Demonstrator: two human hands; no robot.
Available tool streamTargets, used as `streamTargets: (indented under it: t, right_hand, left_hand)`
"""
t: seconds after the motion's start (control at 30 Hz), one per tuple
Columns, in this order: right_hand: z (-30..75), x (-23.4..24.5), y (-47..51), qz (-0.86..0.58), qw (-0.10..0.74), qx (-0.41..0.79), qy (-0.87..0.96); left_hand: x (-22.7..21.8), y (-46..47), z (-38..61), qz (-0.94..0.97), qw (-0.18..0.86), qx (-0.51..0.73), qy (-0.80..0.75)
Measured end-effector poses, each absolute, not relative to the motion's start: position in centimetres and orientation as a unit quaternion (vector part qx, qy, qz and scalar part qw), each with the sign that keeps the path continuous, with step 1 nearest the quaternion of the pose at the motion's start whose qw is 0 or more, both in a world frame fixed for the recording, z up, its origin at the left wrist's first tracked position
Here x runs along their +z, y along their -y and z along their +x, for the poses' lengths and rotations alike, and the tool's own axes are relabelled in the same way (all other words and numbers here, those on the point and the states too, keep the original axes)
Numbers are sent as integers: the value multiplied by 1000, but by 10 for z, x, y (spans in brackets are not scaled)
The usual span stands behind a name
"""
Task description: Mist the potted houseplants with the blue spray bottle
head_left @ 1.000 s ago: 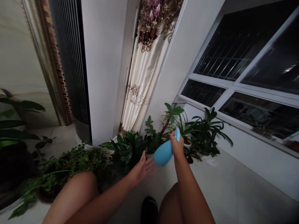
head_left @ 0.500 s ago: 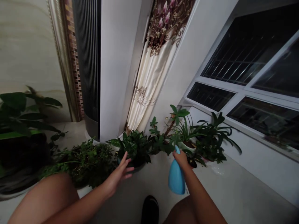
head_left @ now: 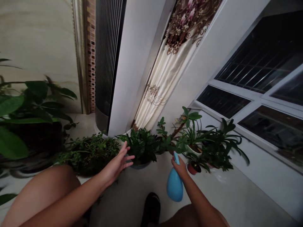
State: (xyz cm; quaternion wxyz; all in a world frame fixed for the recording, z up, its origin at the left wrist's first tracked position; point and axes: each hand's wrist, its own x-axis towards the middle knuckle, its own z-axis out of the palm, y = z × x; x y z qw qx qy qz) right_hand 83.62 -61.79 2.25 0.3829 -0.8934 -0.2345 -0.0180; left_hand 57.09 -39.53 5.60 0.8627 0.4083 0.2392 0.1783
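The bottle point(head_left: 175, 186) is being gripped high, apparently for control, by the right hand's curled fingers point(head_left: 173, 162), the left hand point(head_left: 115, 167) being held fingers spread.

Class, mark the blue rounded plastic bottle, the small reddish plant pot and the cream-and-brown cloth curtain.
Blue rounded plastic bottle point(head_left: 175, 186): head view, lower body.
Small reddish plant pot point(head_left: 193, 169): head view, outer wall.
Cream-and-brown cloth curtain point(head_left: 168, 71): head view, pale folds.

Cream curtain point(head_left: 165, 75) with dark floral top. Left of it: tall black ribbed panel point(head_left: 107, 60), mosaic strip point(head_left: 92, 63), gilt trim point(head_left: 81, 63). Right: white-framed window point(head_left: 257, 101), dark panes point(head_left: 222, 101).
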Motion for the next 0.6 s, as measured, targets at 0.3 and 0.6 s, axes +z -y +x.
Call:
streamTargets:
  t: [0.3, 0.6]
  right_hand:
    - [779, 42, 568, -852, 397, -5, 341]
    - [711, 17, 536, -810, 535, 35, 239]
  left_hand:
    - [9, 428, 582, 592, 752, 217, -192]
    - [-60, 467, 592, 252, 943, -66, -208]
